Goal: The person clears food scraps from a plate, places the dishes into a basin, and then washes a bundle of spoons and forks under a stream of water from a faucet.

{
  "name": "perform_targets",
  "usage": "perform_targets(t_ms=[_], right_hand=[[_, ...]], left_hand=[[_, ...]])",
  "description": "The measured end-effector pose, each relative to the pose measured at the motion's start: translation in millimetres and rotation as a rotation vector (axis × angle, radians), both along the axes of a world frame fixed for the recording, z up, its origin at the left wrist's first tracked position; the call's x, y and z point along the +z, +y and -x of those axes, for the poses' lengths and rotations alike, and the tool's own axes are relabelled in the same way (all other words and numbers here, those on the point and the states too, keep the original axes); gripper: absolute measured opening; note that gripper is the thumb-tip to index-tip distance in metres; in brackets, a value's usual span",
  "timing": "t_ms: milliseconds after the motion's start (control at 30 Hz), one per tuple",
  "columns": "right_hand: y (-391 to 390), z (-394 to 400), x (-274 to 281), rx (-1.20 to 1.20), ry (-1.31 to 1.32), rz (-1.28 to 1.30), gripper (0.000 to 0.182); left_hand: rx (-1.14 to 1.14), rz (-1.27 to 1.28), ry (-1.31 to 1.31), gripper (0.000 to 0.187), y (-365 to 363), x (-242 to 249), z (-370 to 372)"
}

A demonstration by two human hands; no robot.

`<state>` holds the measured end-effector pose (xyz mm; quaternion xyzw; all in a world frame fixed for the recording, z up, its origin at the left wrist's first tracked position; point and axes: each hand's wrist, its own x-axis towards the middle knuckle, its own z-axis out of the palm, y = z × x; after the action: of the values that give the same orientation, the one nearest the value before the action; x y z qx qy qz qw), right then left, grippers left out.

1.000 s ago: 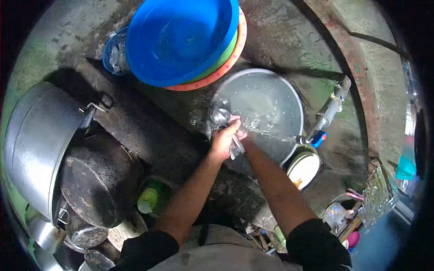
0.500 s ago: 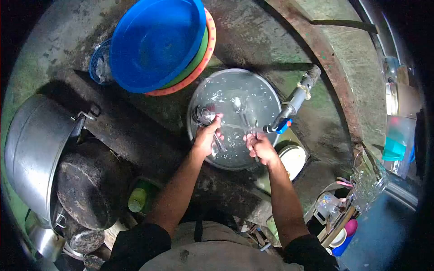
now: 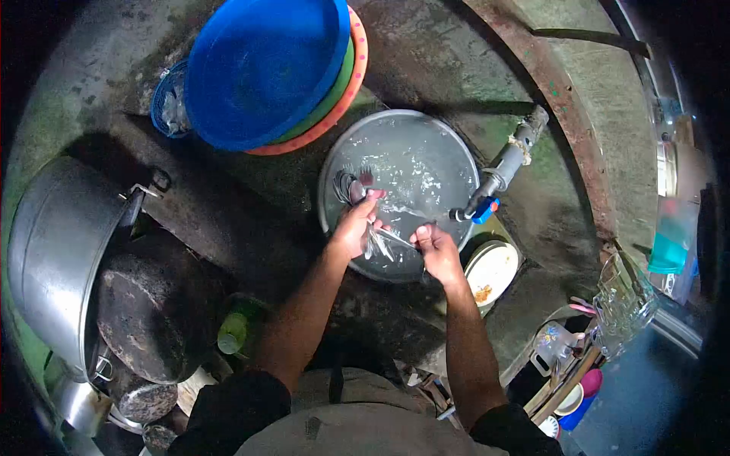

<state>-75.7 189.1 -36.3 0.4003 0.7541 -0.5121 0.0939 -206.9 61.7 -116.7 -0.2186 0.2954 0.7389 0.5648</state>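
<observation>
My left hand (image 3: 356, 228) is closed around a bunch of metal cutlery (image 3: 347, 186), spoons and at least one fork, over the left side of a round metal basin (image 3: 322, 190). Handles fan out below that hand. To its right, my right hand (image 3: 438, 251) is closed, its fingertips pinching the handle end of a piece of cutlery (image 3: 397, 239) that runs toward the bunch. The far end of this piece is hidden among the others. Water (image 3: 426, 171) fills the basin. A thin stream comes from the tap (image 3: 473, 209) with a blue handle.
Stacked plastic basins, the top one blue (image 3: 266, 68), stand at the upper left. A large metal pot (image 3: 57, 266) and a blackened pot (image 3: 152, 319) lie left. White plates (image 3: 494, 270) with food scraps sit right of the basin, near a rack of dishes (image 3: 555, 349).
My right hand has moved slightly down, and the spoon it held under the tap is no longer upright there. It now pinches a handle reaching toward the left-hand bunch.
</observation>
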Motion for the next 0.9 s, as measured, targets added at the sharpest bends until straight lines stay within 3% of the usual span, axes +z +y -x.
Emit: perform_targets(t_ms=[100, 133, 233, 300, 367, 433, 467, 533, 567, 633, 733, 800, 833, 867, 900], right_hand=[[-2.6, 24.5, 15.1, 0.359, 0.159, -0.338, 0.033], [-5.7, 31.4, 15.4, 0.357, 0.156, -0.338, 0.033], [-6.2, 47.1, 15.8, 0.721, 0.16, -0.428, 0.032], [-13.1, 55.2, 15.6, 0.905, 0.404, -0.666, 0.021], [-26.2, 67.5, 27.0, 1.18, 0.453, -0.881, 0.017], [-36.0, 61.7, 15.8, 1.238, 0.56, -0.812, 0.012], [-38.3, 57.0, -1.7, 1.286, 0.644, -0.792, 0.012], [-35.7, 60.5, 8.4, 1.249, 0.727, -0.834, 0.013], [-33.3, 55.4, 2.8, 1.23, 0.727, -0.855, 0.015], [-29.9, 46.6, -1.2, 1.191, 0.709, -0.874, 0.02], [-21.1, 35.7, 0.3, 1.08, 0.63, -0.904, 0.032], [-11.7, 31.8, 4.7, 1.029, 0.439, -0.821, 0.041], [-6.5, 30.0, 18.1, 0.983, 0.284, -0.731, 0.047], [3.6, 17.3, 3.2, 0.886, 0.189, -0.632, 0.055], [9.3, 10.8, -7.3, 0.678, 0.132, -0.588, 0.049]], left_hand=[[-0.041, 0.011, -0.06, 0.028, -4.2, 2.9, 1.4], [-0.032, -0.044, -0.065, 0.027, -4.4, -1.6, 1.1], [-0.113, 0.049, -0.206, 0.031, -4.5, 1.8, 6.5], [-0.113, -0.233, -0.18, 0.035, -11.5, 14.7, 0.9], [-0.089, -0.466, 0.255, 0.038, -26.5, -21.3, -16.4], [-0.056, -0.61, 0.729, 0.041, -30.4, -46.3, -20.9], [-0.256, -0.5, 0.703, 0.04, -28.4, -52.5, -16.3], [-0.683, -0.306, 0.644, 0.038, -22.3, -40.2, 1.3], [-0.58, -0.418, 0.374, 0.038, -28.8, -21.1, 4.7], [-0.499, -0.532, 0.677, 0.036, -28.7, 5.1, 8.5], [-0.619, -0.136, 0.016, 0.022, -11.5, 20.1, 12.0], [-0.696, 0.038, 0.038, 0.024, -10.9, 30.9, 17.5], [-0.297, -0.01, -0.075, 0.024, -3.5, 19.8, 7.4], [-0.052, 0.039, -0.057, 0.024, -2.4, 7.9, -0.2], [0.053, 0.001, -0.019, 0.026, -3.0, 13.2, 3.2]])
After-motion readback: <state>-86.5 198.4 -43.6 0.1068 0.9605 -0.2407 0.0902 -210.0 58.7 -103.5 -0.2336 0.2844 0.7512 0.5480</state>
